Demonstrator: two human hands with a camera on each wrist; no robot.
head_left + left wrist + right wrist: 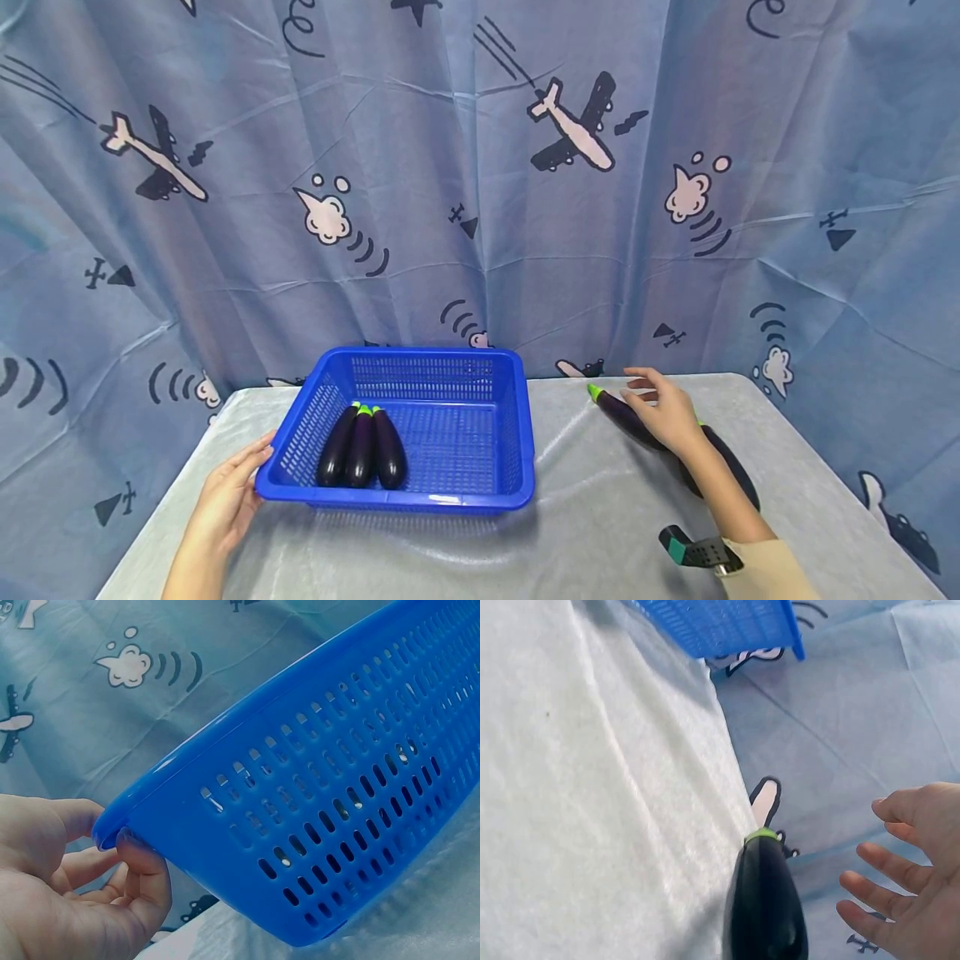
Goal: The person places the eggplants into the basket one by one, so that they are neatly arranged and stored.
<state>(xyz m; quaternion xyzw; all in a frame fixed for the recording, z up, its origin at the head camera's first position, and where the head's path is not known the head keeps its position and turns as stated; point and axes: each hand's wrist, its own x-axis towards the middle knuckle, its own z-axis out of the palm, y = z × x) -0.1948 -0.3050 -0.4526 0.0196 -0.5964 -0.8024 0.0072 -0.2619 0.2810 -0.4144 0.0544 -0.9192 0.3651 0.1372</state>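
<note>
From where I stood, the left hand [227, 492] pinched the rim of the blue basket [397, 499] near its front left corner, thumb on the outside and fingers curled beneath the lip, a hold that seemed meant to steady it. Whether the base sat fully flat on the grey cloth [577, 525] I couldn't tell.

Inside, three eggplants [361, 454] lay side by side toward the left, green caps all pointing to the far wall, perhaps lined up so to take little room.

The right hand [667, 410] hung over by the loose eggplant [621, 414], fingers spread and gripping nothing; the wrist view showed a gap between them and the dark skin. Another eggplant [735, 465] lay beyond the forearm, slanting toward the table's right edge. The arm hid part of that group, so I wouldn't swear to the count.
</note>
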